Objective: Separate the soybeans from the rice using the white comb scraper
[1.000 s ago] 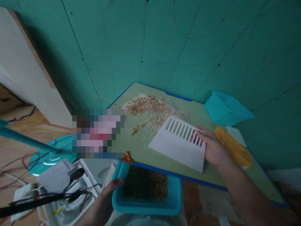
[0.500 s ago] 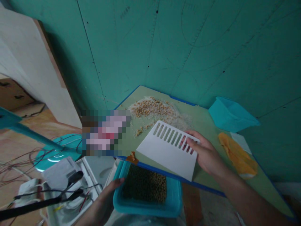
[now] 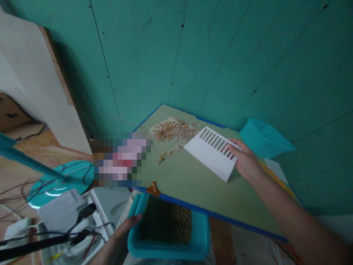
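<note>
My right hand point(image 3: 248, 160) grips a white slotted plastic scraper point(image 3: 205, 156) by its slotted side, tilted over the pale green table board point(image 3: 187, 189). Left of and behind the scraper lies a spread pile of yellowish soybeans mixed with white grains point(image 3: 168, 131); the scraper hides part of its right side. A small trail of beans point(image 3: 161, 158) runs in front of the pile. Below the near edge is a turquoise tub point(image 3: 168, 252) with dark green beans and yellowish beans inside. My left hand point(image 3: 127, 230) holds the tub's left rim, thumb on top, other fingers hidden.
A turquoise open container point(image 3: 264, 138) stands at the back right beside an orange cloth point(image 3: 274, 173). Brown tape point(image 3: 153, 189) sticks to the table's blue edge. A blurred-out item point(image 3: 124, 158) is at the left. Cables and a white crate point(image 3: 95, 204) lie lower left.
My right hand has moved the scraper from the near table edge back towards the bean pile. The left hand stays at the tub; the view has shifted slightly.
</note>
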Action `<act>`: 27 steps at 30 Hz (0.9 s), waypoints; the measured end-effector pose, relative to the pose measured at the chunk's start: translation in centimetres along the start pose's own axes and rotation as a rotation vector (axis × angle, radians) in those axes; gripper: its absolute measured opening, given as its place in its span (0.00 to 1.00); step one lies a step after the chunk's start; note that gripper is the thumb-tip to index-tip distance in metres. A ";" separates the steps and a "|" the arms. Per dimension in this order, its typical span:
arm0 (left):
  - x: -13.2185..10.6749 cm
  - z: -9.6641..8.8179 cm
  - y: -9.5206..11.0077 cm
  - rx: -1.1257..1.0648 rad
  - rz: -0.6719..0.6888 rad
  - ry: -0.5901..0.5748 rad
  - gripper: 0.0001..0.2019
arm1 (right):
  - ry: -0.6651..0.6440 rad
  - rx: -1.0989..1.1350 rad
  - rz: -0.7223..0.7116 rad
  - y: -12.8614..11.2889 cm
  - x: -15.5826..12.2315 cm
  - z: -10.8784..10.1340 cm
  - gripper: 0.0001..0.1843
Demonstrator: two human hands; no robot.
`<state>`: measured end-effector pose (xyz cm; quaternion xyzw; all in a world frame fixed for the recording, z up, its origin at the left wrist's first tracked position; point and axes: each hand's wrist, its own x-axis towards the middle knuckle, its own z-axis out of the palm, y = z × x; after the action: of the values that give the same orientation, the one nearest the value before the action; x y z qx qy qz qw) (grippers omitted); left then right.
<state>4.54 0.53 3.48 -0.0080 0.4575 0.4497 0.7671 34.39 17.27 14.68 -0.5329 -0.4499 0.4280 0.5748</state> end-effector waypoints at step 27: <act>-0.2 -1.1 -0.2 -0.003 0.048 -0.080 0.21 | -0.385 -0.217 -0.356 -2.0 -0.9 7.6 0.05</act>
<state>3.88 -0.16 2.94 0.0201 0.4258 0.4687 0.7737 26.77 17.97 16.88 -0.4128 -0.6807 0.3628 0.4844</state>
